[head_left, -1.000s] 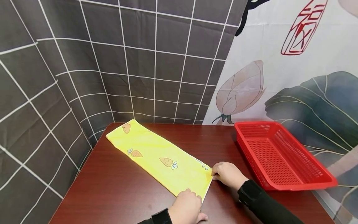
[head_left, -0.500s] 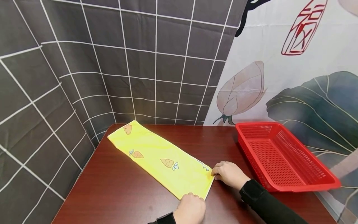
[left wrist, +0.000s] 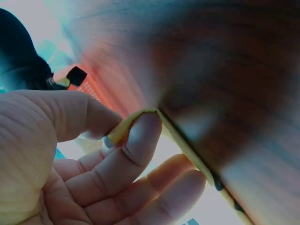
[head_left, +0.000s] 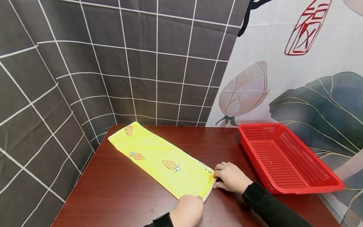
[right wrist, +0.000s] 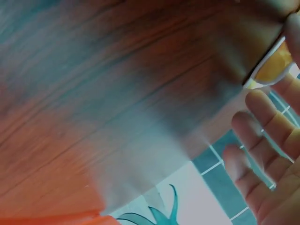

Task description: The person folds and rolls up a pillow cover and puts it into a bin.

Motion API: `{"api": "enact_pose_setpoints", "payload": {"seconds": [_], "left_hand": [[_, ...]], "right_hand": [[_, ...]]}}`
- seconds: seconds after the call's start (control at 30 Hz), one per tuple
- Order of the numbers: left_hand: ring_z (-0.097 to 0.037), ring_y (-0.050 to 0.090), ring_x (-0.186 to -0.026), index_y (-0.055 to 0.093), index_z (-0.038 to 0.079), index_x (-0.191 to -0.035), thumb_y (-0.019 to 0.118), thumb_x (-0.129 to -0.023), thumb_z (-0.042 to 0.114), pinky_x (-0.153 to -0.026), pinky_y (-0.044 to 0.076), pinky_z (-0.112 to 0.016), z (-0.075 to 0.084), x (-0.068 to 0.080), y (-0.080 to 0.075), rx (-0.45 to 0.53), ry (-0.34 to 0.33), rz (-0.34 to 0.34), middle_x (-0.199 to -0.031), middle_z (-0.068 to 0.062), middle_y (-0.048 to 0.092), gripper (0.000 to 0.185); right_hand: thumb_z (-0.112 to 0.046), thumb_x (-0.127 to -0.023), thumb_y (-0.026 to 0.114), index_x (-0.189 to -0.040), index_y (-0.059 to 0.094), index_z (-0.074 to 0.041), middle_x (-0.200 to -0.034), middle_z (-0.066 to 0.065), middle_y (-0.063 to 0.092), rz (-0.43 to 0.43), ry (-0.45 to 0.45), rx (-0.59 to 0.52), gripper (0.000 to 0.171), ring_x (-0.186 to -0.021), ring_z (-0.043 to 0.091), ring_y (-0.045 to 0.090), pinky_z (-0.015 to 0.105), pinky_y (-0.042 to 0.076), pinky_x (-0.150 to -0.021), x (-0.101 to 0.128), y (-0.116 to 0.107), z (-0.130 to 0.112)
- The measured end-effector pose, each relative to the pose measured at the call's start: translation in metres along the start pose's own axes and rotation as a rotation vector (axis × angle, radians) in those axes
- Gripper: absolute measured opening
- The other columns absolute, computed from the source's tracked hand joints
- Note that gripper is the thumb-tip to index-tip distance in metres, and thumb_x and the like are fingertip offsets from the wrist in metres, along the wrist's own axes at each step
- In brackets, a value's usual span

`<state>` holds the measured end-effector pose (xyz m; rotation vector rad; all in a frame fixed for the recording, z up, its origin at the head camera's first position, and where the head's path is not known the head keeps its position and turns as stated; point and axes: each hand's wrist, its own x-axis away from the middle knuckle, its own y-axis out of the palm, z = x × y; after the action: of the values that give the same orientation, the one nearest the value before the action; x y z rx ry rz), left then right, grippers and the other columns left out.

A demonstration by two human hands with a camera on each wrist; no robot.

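A long folded yellow cloth (head_left: 158,157) printed with carrots lies diagonally on the dark red table (head_left: 113,189). My left hand (head_left: 187,209) grips its near corner; in the left wrist view the thumb and index finger pinch the cloth edge (left wrist: 185,147), the other fingers lying behind it. At the right-hand corner, beside some small dark lettering, my right hand (head_left: 231,178) pinches the cloth. In the right wrist view the cloth's pale-edged corner (right wrist: 274,65) sits between thumb and index finger, while the remaining fingers (right wrist: 246,129) stretch away from it. Between both hands runs the cloth's short end.
A red plastic basket (head_left: 283,160) with perforated walls stands right of my right forearm. Behind the table hang a grey gridded cloth (head_left: 136,63) and a white curtain (head_left: 272,50) with flower prints.
My left thumb, stretched out to the side one second ago, is now tucked in at the cloth's edge. The right fingers have shifted slightly on their corner. The cloth lies almost unchanged.
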<state>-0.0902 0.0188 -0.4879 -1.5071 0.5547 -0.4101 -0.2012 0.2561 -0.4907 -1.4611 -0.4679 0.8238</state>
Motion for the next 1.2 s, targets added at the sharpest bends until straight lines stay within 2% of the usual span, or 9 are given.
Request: {"api": "enact_pose_setpoints", "payload": {"seconds": [0.1,0.17,0.23,0.4,0.63,0.77,0.93,1.07,1.2], "left_hand": [[-0.013,0.062,-0.058,0.066,0.011,-0.082,0.073,-0.092,0.027,-0.053,0.048,-0.030,-0.005,-0.001,-0.003,0.082,-0.050,-0.025,-0.064,0.000,0.061,0.020],[-0.015,0.062,-0.058,0.065,0.011,-0.083,0.073,-0.092,0.028,-0.054,0.048,-0.030,-0.007,-0.001,-0.004,0.112,-0.070,-0.036,-0.064,-0.001,0.061,0.021],[-0.016,0.062,-0.058,0.065,0.011,-0.082,0.073,-0.091,0.028,-0.054,0.048,-0.030,-0.008,-0.001,-0.006,0.121,-0.076,-0.036,-0.063,-0.002,0.061,0.021],[-0.016,0.062,-0.058,0.065,0.012,-0.081,0.072,-0.092,0.028,-0.055,0.048,-0.030,-0.010,0.000,-0.007,0.152,-0.075,-0.045,-0.064,-0.002,0.062,0.021],[-0.017,0.061,-0.058,0.064,0.011,-0.081,0.071,-0.092,0.029,-0.055,0.048,-0.031,-0.012,0.000,-0.008,0.150,-0.083,-0.040,-0.065,-0.003,0.062,0.022],[-0.017,0.062,-0.059,0.064,0.012,-0.081,0.071,-0.092,0.029,-0.055,0.048,-0.031,-0.011,-0.001,-0.008,0.139,-0.089,-0.033,-0.064,-0.003,0.062,0.022],[-0.015,0.060,-0.058,0.065,0.013,-0.079,0.069,-0.095,0.030,-0.053,0.045,-0.030,-0.011,0.001,-0.005,0.120,-0.065,-0.033,-0.064,-0.001,0.061,0.023],[-0.011,0.056,-0.058,0.066,0.014,-0.070,0.071,-0.095,0.032,-0.050,0.040,-0.028,-0.013,0.004,0.000,0.115,-0.021,-0.026,-0.060,0.002,0.060,0.031],[-0.009,0.052,-0.062,0.069,0.015,-0.066,0.072,-0.095,0.036,-0.052,0.038,-0.027,-0.014,0.005,0.004,0.109,-0.004,-0.029,-0.061,0.004,0.060,0.036]], "right_hand": [[-0.066,-0.080,0.084,-0.093,0.077,-0.022,-0.092,-0.004,0.067,0.022,-0.024,0.076,0.046,-0.090,0.018,0.060,0.039,0.050,-0.082,0.000,0.002,-0.004],[-0.067,-0.082,0.081,-0.091,0.075,-0.021,-0.090,-0.004,0.067,0.044,-0.041,0.127,0.047,-0.089,0.019,0.060,0.039,0.048,-0.081,-0.001,0.004,-0.006],[-0.061,-0.085,0.081,-0.089,0.074,-0.020,-0.086,-0.003,0.067,0.072,-0.053,0.170,0.041,-0.087,0.020,0.060,0.039,0.048,-0.080,-0.001,0.007,-0.008],[-0.030,-0.083,0.083,-0.084,0.071,-0.018,-0.082,-0.002,0.066,0.182,-0.101,0.217,0.017,-0.082,0.022,0.062,0.039,0.049,-0.080,-0.002,0.016,-0.008],[-0.035,-0.082,0.081,-0.086,0.064,-0.018,-0.072,-0.003,0.064,0.270,-0.162,0.238,0.024,-0.070,0.021,0.059,0.038,0.047,-0.078,-0.006,0.022,-0.011],[-0.023,-0.083,0.076,-0.084,0.060,-0.016,-0.064,-0.002,0.060,0.296,-0.197,0.283,0.017,-0.062,0.021,0.054,0.036,0.044,-0.074,-0.009,0.023,-0.012],[-0.014,-0.088,0.077,-0.089,0.070,-0.017,-0.080,-0.003,0.068,0.237,-0.201,0.246,0.007,-0.075,0.019,0.062,0.035,0.048,-0.076,-0.006,0.022,-0.005],[-0.015,-0.088,0.084,-0.095,0.078,-0.022,-0.094,-0.006,0.074,0.137,-0.110,0.086,0.012,-0.087,0.015,0.065,0.033,0.053,-0.080,-0.002,0.017,0.003],[-0.013,-0.085,0.087,-0.094,0.079,-0.025,-0.095,-0.009,0.076,0.071,-0.009,-0.023,0.017,-0.088,0.012,0.066,0.031,0.054,-0.081,-0.001,0.012,0.009]]}}
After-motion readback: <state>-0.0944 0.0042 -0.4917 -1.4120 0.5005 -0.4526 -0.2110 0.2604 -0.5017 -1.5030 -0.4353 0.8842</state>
